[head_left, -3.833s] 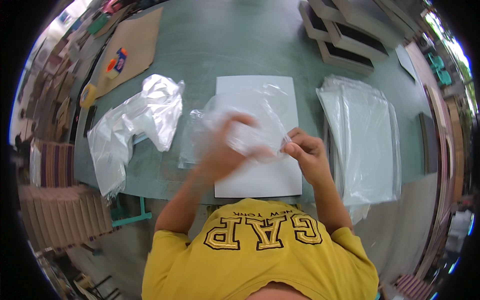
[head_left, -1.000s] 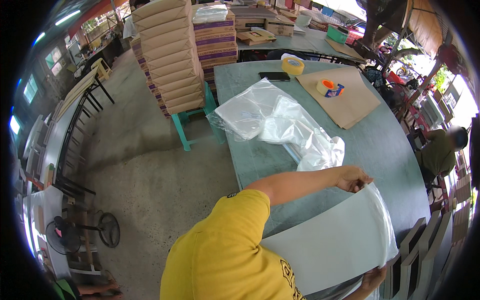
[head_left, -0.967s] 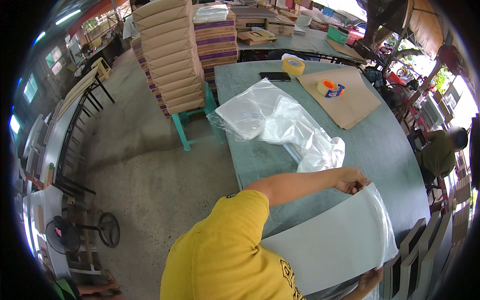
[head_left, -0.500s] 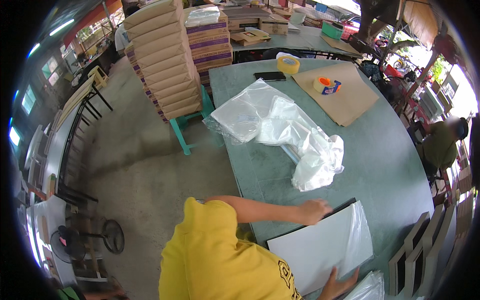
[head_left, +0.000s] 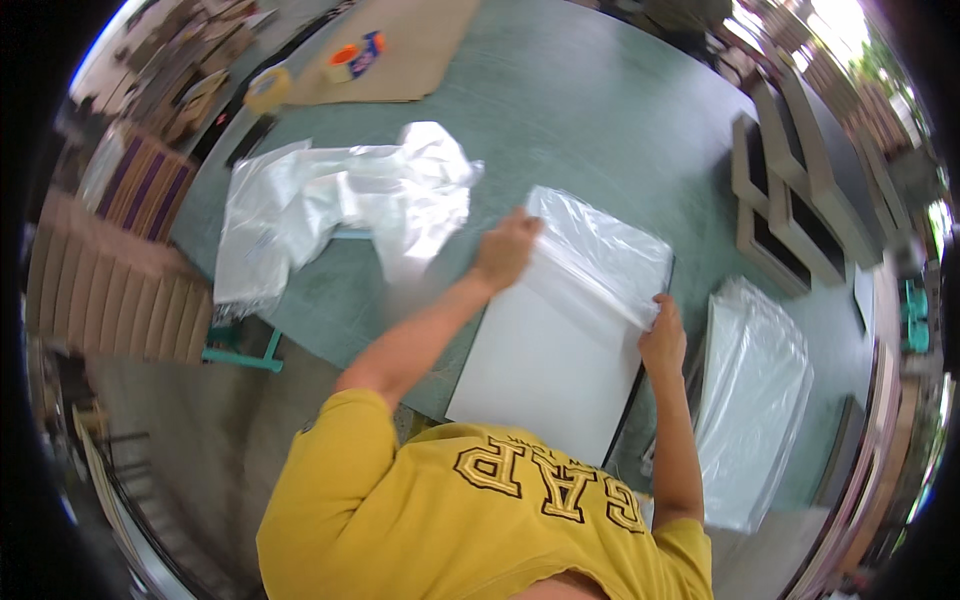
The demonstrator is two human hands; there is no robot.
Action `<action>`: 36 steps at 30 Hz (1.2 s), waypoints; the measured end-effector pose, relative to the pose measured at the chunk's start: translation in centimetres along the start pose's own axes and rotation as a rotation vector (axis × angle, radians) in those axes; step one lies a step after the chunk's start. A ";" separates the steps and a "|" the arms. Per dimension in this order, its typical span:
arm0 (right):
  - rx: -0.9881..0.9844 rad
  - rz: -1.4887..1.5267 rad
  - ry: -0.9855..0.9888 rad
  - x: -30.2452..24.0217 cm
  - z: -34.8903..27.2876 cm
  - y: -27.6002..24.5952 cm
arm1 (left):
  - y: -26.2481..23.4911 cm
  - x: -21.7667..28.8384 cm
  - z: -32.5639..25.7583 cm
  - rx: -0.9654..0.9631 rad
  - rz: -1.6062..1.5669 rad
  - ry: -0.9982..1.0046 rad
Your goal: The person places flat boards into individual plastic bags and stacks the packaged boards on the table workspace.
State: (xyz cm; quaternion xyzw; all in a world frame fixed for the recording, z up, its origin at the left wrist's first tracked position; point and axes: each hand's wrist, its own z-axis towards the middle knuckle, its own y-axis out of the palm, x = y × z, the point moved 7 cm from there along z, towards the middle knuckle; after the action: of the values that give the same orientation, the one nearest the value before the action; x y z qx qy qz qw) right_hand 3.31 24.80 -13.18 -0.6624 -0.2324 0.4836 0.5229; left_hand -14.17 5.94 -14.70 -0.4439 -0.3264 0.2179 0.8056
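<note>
A white board (head_left: 545,370) with a dark edge lies flat on the table in front of me. A clear plastic bag (head_left: 610,240) covers its far end, and the bag's open edge crosses the board. My left hand (head_left: 507,250) pinches that edge at the board's left side. At the opposite side my right hand (head_left: 663,343) has its fingers closed on the same edge. To the right of the board lie several flat items in clear plastic (head_left: 752,400). A crumpled pile of clear plastic bags (head_left: 350,195) rests to the left.
On the green-grey table (head_left: 570,100), brown paper (head_left: 420,50) carries an orange-cored tape roll (head_left: 345,65). A yellow tape roll (head_left: 268,90) and dark phone (head_left: 250,140) lie nearby. Thick dark-faced panels (head_left: 800,190) stand at right. Wrapped brown stacks (head_left: 120,285) stand at left.
My view has turned right and down. My left hand has moved from the board's far edge to the bag's edge, and the bag now reaches across the board between both hands.
</note>
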 end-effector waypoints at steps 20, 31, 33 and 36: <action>0.057 0.370 0.374 1.3 -21.7 1.4 | -7.4 2.3 -20.3 -0.074 -0.496 -0.084; 0.165 0.243 -0.191 -8.0 -19.7 -4.8 | -14.3 5.7 -14.7 0.100 -0.771 -0.176; 0.259 0.118 -0.340 -9.6 -16.8 -4.5 | -17.0 10.6 -11.9 0.088 -0.929 0.040; 0.567 0.248 0.061 -2.8 -15.2 -8.8 | -19.1 17.3 -11.0 -0.008 -1.090 0.491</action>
State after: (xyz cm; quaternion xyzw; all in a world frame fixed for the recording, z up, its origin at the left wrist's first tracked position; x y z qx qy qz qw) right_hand 17.27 18.50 -4.18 -0.5275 0.0103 0.5690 0.6307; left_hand 6.87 0.96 3.13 -0.2528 -0.3121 -0.3372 0.8515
